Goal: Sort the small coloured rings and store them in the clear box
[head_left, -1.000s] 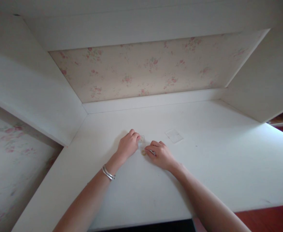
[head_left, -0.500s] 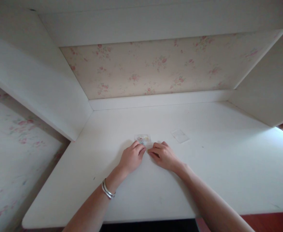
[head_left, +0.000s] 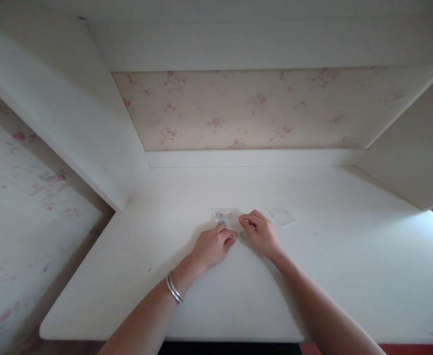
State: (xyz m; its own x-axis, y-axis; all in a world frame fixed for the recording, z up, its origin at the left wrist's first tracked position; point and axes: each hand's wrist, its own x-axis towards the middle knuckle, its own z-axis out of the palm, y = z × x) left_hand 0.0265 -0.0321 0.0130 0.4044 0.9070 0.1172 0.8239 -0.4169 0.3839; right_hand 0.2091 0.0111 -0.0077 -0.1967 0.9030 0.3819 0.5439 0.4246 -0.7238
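A small clear plastic box [head_left: 216,212] lies on the white desk, with several small coloured pieces inside. My left hand [head_left: 212,244] rests just in front of it, thumb and fingers closed at a small yellowish piece [head_left: 235,235], perhaps a ring. Beside that, on the desktop, sits a small pale green ring [head_left: 243,235]. My right hand [head_left: 260,234] is to the right of the box, its fingertips bent together near the box's right side. Whatever those fingers hold, if anything, is too small to make out.
A flat clear plastic lid or case [head_left: 281,214] lies right of my right hand. The white desk [head_left: 209,305] is bounded by a side panel [head_left: 101,143] at left and a flowered wall [head_left: 246,111] behind. A tiny dark speck [head_left: 150,269] lies at left.
My right hand has shifted away from the left one and a little farther back. The green ring now shows between them. The whole view has shifted slightly.
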